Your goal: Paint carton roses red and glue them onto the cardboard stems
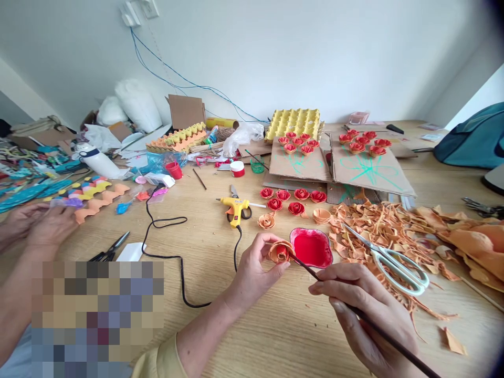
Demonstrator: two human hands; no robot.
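My left hand [255, 268] pinches an orange paper rose [280, 252] and holds it up just left of a small dish of red paint [312, 248]. My right hand [364, 310] grips a thin dark paintbrush [378, 328] like a pen. The brush tip touches the rose at its right side. Several red painted roses [292, 199] and one unpainted orange rose [266, 221] lie on the wooden table [205, 210] beyond the dish.
White-handled scissors [394, 260] lie on a heap of orange paper scraps [397, 231] to the right. A yellow glue gun [235, 208] with a black cord lies at the centre. Cardboard sheets [370, 170] carry more red roses. Another person's hands [39, 226] work at the far left.
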